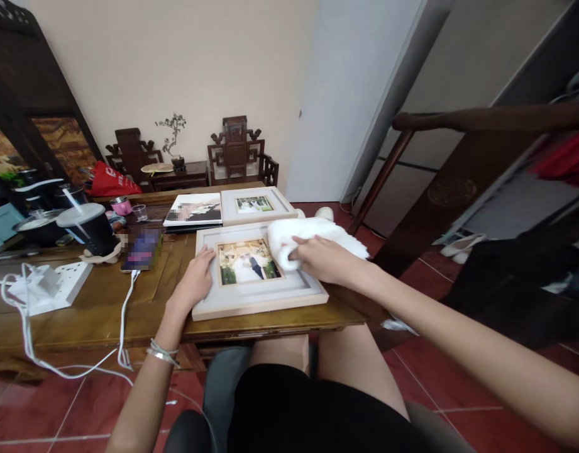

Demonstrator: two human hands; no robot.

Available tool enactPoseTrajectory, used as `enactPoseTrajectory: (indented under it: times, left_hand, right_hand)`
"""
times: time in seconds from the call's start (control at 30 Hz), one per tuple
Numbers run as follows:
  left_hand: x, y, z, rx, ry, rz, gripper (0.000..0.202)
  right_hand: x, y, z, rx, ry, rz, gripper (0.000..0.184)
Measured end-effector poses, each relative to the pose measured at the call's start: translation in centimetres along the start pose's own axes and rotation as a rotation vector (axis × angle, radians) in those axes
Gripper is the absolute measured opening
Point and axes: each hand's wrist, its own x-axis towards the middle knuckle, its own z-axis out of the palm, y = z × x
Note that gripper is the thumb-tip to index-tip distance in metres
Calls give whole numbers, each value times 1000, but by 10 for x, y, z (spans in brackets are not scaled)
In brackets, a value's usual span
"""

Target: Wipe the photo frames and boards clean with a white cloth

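Note:
A light wooden picture frame with a wedding photo lies flat on the wooden table in front of me. My left hand rests open on the frame's left edge, fingers stretched along it. My right hand presses a fluffy white cloth onto the frame's upper right part, fingers closed on the cloth. A second framed photo and an unframed print lie just behind the near frame.
A phone on a white charging cable lies left of the frame. A white power strip with cables and dark cups with lids stand further left. Carved chairs and a small plant stand by the back wall. A dark wooden rail rises at right.

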Motion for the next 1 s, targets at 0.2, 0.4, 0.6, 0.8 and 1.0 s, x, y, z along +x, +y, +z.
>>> enactPoseTrajectory:
  times: [0.2, 0.4, 0.6, 0.8, 1.0]
  left_hand:
    - [-1, -1, 2, -33, 78, -10, 48]
    - [2, 4, -3, -54, 70, 9, 47]
    - [2, 0, 0, -107, 53, -22, 48]
    - [0, -5, 5, -125, 78, -42, 47]
    - [-1, -6, 5, -77, 96, -33, 47]
  right_hand:
    - [85, -24, -7, -33, 193, -125, 38]
    - [144, -77, -11, -57, 206, -391, 34]
    - [141, -55, 6, -44, 157, -305, 29]
    - [107, 9, 12, -55, 69, -92, 38]
    - [55, 29, 9, -55, 2, -47, 36]
